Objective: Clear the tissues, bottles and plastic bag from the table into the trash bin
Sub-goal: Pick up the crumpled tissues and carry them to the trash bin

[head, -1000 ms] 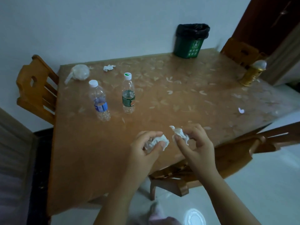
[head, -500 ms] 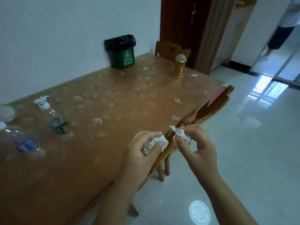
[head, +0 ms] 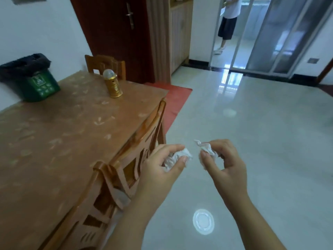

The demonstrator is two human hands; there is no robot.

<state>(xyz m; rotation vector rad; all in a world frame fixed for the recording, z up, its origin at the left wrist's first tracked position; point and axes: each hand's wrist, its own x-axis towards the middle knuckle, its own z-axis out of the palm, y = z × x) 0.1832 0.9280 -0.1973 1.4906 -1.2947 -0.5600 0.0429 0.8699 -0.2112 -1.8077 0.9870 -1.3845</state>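
Table (head: 72,134) w/ bin (head: 34,82) left; L hand (head: 162,170) pinching tissue (head: 177,157), R hand (head: 225,163) pinching 2nd tissue (head: 207,147).

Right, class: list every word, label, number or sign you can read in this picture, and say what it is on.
None can be read.
Green plastic trash bin with black liner: white symbols and a label on its front, too blurred to read.
Gold cylindrical lantern: no text visible.

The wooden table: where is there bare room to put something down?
The wooden table is bare between the green trash bin, the golden lantern-shaped lamp and the wooden chair back. Only the far corners, at bin and lamp, are taken.
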